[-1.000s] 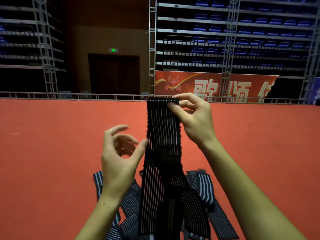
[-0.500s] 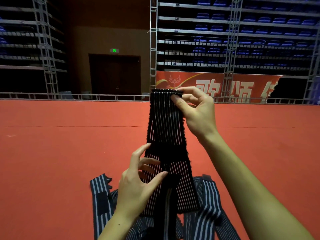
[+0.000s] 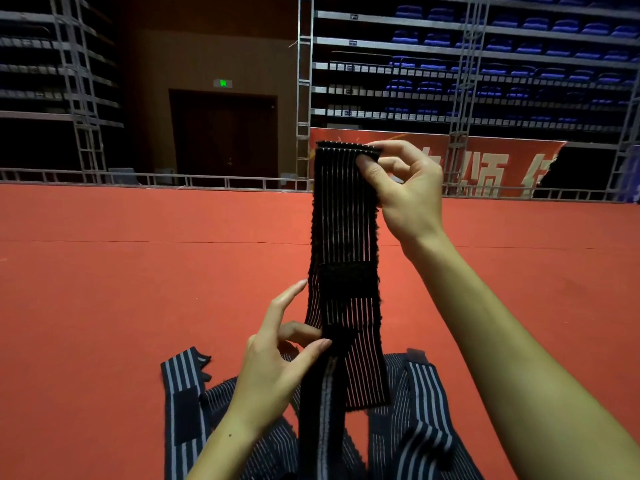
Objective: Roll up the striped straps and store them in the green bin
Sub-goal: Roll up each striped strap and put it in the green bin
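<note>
A dark striped strap [image 3: 343, 223] hangs upright in front of me. My right hand [image 3: 405, 188] pinches its top edge between thumb and fingers. Lower down, my left hand [image 3: 277, 362] pinches the strap's left side where a folded layer overlaps, thumb on the front, fingers behind. A black fastening patch crosses the strap at mid height. Several more striped straps [image 3: 187, 393] lie in a loose heap on the red floor below my hands. The green bin is not in view.
Red carpet floor [image 3: 121, 271] stretches ahead to a low metal rail [image 3: 156, 178]. Behind it stand metal scaffolding, a dark door, a red banner [image 3: 485, 164] and rows of blue seats.
My left hand went from open and apart from the strap to pinching its lower left side. My right hand raised the top edge slightly. The view tilted down a little.
</note>
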Demonstrator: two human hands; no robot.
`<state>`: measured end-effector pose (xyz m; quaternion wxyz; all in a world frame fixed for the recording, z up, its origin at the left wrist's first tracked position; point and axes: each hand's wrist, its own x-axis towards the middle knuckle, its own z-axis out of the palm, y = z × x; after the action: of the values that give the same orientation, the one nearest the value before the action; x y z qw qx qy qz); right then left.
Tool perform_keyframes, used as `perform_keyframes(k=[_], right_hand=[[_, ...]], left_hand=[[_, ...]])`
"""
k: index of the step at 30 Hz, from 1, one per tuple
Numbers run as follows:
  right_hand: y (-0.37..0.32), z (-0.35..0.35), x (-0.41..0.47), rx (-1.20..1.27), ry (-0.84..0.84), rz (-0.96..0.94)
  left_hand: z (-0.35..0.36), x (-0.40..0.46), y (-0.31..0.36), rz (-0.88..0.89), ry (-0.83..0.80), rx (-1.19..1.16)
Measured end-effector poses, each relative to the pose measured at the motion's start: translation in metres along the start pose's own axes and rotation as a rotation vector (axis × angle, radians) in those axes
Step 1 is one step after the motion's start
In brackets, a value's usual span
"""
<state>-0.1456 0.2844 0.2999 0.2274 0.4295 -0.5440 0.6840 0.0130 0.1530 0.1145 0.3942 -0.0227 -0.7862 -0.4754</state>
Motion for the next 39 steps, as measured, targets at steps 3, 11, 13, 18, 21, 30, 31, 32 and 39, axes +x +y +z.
perform_keyframes(k=[3, 11, 13, 18, 21, 30, 31, 32, 39], right_hand=[[0.009, -0.005, 0.005, -0.01, 0.043, 0.008], [0.014, -0.014, 0.01, -0.064, 0.09, 0.026], [0.013, -0.018, 0.009, -0.058, 0.106, 0.028], [0.013, -0.019, -0.001, -0.071, 0.088, 0.003], [0.015, -0.017, -0.006, -0.126, 0.051, -0.063], [0.017, -0.015, -0.019, -0.166, 0.002, -0.091], [0.017, -0.016, -0.02, -0.167, 0.012, -0.087], [0.016, -0.017, -0.022, -0.168, 0.019, -0.081], [0.023, -0.034, -0.018, -0.171, 0.088, -0.016]], left_hand=[[-0.006, 0.005, -0.01, -0.046, -0.069, -0.025], [-0.014, 0.002, -0.016, -0.025, 0.006, 0.035], [-0.021, 0.001, -0.019, -0.024, 0.042, 0.053], [-0.033, -0.005, -0.029, -0.013, 0.068, 0.072], [-0.037, -0.007, -0.03, -0.009, 0.062, 0.069], [-0.04, -0.021, -0.028, 0.019, 0.005, 0.069], [-0.04, -0.023, -0.028, 0.02, 0.001, 0.071], [-0.04, -0.024, -0.028, 0.023, -0.006, 0.075], [-0.054, -0.033, -0.031, 0.007, 0.002, 0.104]])
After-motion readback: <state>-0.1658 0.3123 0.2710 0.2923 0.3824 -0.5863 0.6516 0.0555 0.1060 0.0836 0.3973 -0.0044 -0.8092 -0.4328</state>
